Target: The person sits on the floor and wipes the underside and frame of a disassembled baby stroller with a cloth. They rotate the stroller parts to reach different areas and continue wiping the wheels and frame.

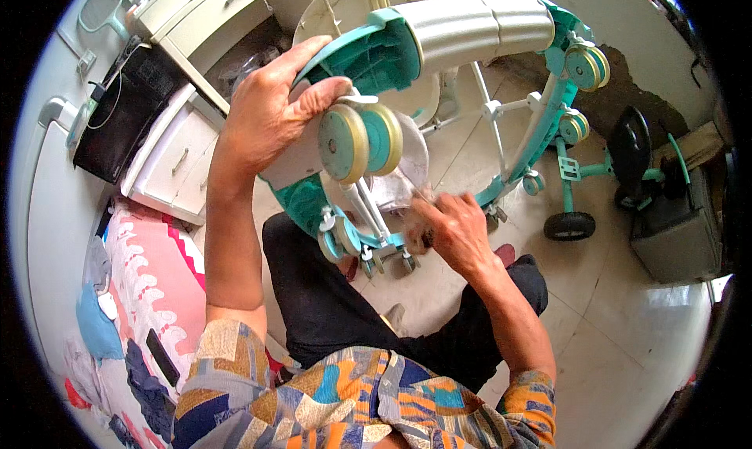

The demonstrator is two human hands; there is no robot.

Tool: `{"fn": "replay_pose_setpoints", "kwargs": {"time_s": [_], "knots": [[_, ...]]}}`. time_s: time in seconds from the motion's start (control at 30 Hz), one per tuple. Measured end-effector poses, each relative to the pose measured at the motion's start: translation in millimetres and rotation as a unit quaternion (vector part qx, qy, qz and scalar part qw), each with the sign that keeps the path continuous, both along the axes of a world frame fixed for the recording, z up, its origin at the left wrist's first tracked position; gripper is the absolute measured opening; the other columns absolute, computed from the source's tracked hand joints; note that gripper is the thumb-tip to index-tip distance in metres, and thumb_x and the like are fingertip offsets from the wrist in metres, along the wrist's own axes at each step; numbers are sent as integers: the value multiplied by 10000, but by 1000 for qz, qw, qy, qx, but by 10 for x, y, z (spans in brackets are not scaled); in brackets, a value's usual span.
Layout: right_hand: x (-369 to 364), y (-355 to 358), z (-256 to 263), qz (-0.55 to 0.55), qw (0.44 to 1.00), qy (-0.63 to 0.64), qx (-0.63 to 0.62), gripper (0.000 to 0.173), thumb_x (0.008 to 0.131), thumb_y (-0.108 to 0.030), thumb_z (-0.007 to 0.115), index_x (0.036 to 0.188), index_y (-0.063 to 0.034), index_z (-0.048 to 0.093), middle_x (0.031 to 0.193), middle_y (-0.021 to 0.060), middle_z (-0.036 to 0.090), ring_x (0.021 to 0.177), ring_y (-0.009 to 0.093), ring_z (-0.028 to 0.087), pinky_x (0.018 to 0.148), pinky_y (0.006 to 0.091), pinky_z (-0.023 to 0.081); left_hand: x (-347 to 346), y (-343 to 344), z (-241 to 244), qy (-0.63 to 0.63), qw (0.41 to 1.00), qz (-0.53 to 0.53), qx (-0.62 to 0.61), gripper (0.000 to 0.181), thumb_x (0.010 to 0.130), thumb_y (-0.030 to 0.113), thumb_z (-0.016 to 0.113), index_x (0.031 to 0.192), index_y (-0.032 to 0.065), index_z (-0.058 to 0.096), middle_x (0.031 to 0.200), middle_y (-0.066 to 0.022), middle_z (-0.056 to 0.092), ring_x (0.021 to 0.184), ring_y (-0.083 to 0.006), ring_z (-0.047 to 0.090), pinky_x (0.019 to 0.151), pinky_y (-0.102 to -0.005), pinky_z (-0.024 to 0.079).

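Note:
A teal and white wheeled plastic frame (376,55), which looks like a baby walker's base, is tilted up before me. My left hand (273,105) grips its upper left edge, with the thumb over a white caster bracket. Just right of that thumb is a twin caster wheel (358,142) in teal and cream. My right hand (452,228) is blurred, with curled fingers near the frame's lower middle; a thin thing seems to be between the fingers, but I cannot tell what. More small casters (339,238) sit along the lower edge, above my knees.
At the right stand a teal wheeled frame (568,181) with black tires and a grey bin (675,243). White drawers (176,155) and a black box-shaped thing (126,114) are at the left. Below them lies a pink patterned cloth (153,261) with a dark phone-like object (163,357).

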State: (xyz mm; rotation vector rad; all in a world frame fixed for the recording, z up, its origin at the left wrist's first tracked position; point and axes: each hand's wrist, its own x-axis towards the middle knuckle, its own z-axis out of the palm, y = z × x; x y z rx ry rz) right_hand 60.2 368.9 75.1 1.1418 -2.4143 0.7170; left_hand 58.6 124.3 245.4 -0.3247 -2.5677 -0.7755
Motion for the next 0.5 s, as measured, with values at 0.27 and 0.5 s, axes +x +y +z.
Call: {"fn": "replay_pose_setpoints", "kwargs": {"time_s": [0.27, 0.5], "knots": [[-137, 4, 988, 39, 949, 139, -281, 452, 635, -24, 621, 1086, -8, 652, 786, 111, 598, 697, 219, 568, 620, 318, 462, -28, -51, -24, 37, 999, 1, -2, 596, 825, 448, 652, 1217, 12, 550, 1066, -192, 637, 959, -270, 637, 841, -339, 484], [-238, -681, 1126, 37, 912, 302, -276, 384, 695, -144, 616, 1052, -2, 626, 986, 149, 599, 903, 279, 592, 761, 379, 484, -48, -34, -15, 29, 999, -28, 36, 564, 825, 389, 671, 1220, 6, 547, 1086, -178, 635, 976, -225, 621, 857, -320, 474]]}}
